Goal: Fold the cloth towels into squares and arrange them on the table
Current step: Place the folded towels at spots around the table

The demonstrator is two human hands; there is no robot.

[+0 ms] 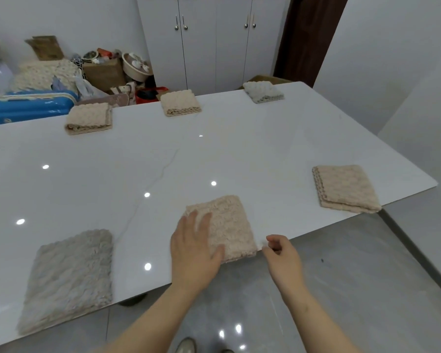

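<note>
— Along the near edge of the desk (61, 174), what are the hands doing?

— The left grip (192, 247) lies flat with straight fingers, pressing down on the middle towel (232, 225), a beige folded one at the front edge. The right grip (280, 250) hovers just beside that towel's near corner, fingers loosely curled, with nothing visible in it.

— How much looks finished?

— Four seem done. Three folded squares line the far edge: the far-left towel (89, 118), the far-middle towel (180, 102) and the paler far-right towel (263, 91). The right-edge towel (345, 188) is folded too. The pressed one looks nearly square and is only being smoothed.

— And what is left?

— The grey towel (69, 278) at the near left lies as a longer rectangle. I judge it needs another fold.
</note>
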